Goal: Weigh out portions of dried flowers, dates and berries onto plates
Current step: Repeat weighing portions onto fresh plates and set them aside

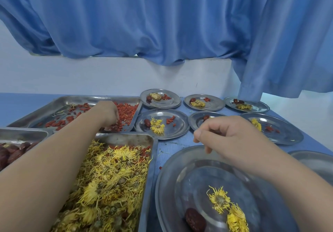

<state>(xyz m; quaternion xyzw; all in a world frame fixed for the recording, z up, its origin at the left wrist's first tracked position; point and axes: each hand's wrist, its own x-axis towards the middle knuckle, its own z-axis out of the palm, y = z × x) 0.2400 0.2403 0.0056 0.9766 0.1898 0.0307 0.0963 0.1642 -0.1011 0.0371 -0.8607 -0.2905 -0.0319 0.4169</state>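
My left hand [108, 113] reaches into the far steel tray [54, 105] of red berries [126, 110], its fingertips down among them; whether it grips any is hidden. My right hand [228, 138] hovers above the near large plate [169, 177], fingers loosely curled, with nothing visible in them. That plate holds two yellow dried flowers [219, 198] and one dark red date [194, 220]. A tray of yellow dried flowers [111, 177] lies under my left forearm. A tray of dates [10, 154] sits at the left edge.
Several small steel plates [162, 125] with a flower, a date and berries stand at the back right, one [200, 119] partly behind my right hand. Another plate rim [315, 159] shows at the right. A blue curtain [162, 24] hangs over the wall behind the blue table [165, 148].
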